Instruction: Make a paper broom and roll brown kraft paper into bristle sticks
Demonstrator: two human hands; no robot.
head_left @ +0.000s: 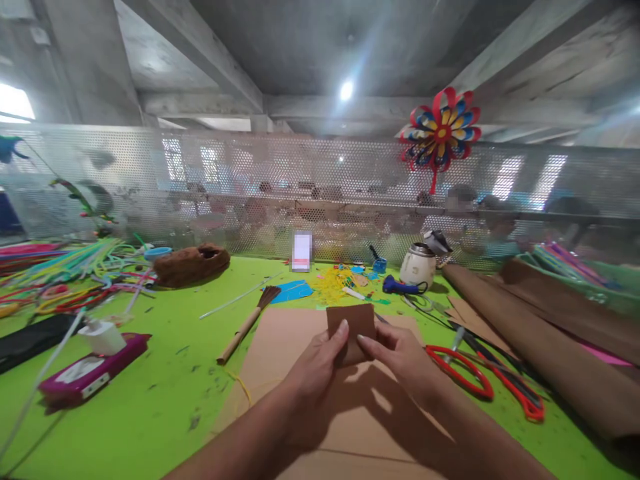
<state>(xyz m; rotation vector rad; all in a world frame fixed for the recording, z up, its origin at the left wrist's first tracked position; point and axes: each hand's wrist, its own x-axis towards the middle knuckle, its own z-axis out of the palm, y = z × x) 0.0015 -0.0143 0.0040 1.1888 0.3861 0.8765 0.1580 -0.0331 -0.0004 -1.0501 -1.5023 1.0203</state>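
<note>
Both my hands hold one small brown rectangular piece (353, 321), which looks like folded paper or card, upright above the work board. My left hand (325, 353) grips its left side, with the thumb flat across the front. On the lower right edge, the thumb and fingers of my right hand (397, 353) pinch it. Fingers behind the piece are hidden. Beneath my hands lies a large tan cardboard sheet (280, 340), where their shadows fall. Red-handled scissors (460, 370) rest just right of my right forearm.
A short brush (247, 327) and a purple power strip (95, 373) lie left. Brown rolled material (540, 347) runs along the right. Farther back are a pale mug (418, 265), a blue glue gun (400, 287), yellow scraps (337, 283) and a brown shaped object (193, 265). Perforated metal mesh (250, 173) closes the back.
</note>
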